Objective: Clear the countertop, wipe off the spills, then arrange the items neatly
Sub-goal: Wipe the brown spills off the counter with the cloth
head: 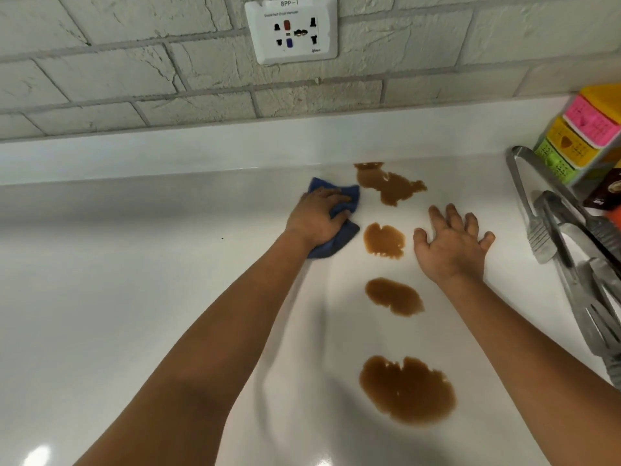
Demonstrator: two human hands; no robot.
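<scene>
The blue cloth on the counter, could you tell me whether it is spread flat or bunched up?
Bunched up. The blue cloth is crumpled in folds under the left hand, whose fingers curl over it.

Kitchen: white countertop (pixel 134 297), brick-tile backsplash (pixel 134 79), wall socket (pixel 291 30), metal tongs (pixel 534 210).

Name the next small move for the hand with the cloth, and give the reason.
Probably slide the blue cloth rightward over the nearest brown spill. The left hand already grips the cloth on the white countertop, just beside that puddle, and four brown puddles are unwiped. The right hand rests flat and open, clear of that short path.
</scene>
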